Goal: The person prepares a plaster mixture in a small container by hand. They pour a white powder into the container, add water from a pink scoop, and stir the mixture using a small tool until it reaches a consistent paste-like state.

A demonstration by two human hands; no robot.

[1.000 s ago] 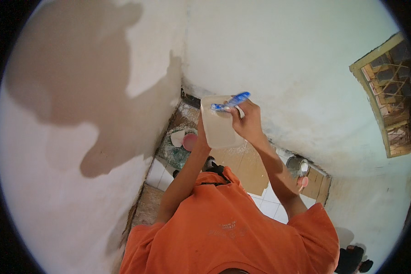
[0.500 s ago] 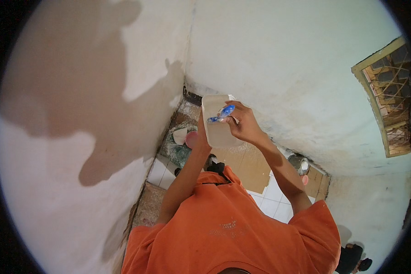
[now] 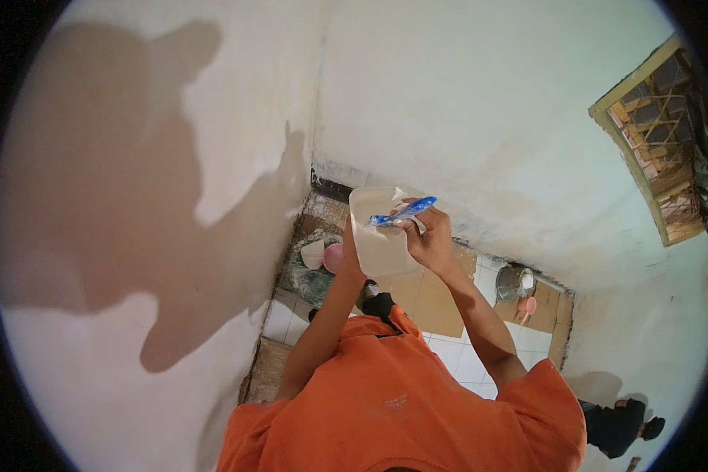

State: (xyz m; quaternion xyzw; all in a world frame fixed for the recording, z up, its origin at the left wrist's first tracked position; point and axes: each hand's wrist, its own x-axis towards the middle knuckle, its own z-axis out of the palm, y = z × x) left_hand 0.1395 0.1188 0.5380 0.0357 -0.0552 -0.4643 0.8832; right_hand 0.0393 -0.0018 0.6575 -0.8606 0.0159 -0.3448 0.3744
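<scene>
A whitish rectangular plastic tub (image 3: 381,250) is tilted in front of me. My left hand (image 3: 349,256) grips it from its left side, most of the fingers hidden behind it. Over the tub's opening, my right hand (image 3: 431,240) pinches a blue-handled tool (image 3: 405,212). The tool lies slantwise across the tub's upper part. Its working end is too small to make out, so I cannot tell whether it is a brush or a scraper.
Pale walls meet at a corner ahead. On the floor are a pink bowl (image 3: 333,258), a white piece (image 3: 313,254), a dark bucket (image 3: 511,283), a pink dipper (image 3: 527,306) and brown sheets (image 3: 421,295) over white tiles. A grated window (image 3: 653,141) and another person (image 3: 613,427) are at right.
The tub and both hands sit lower in view. The blue tool has turned and now stretches further to the right. More of the other person shows.
</scene>
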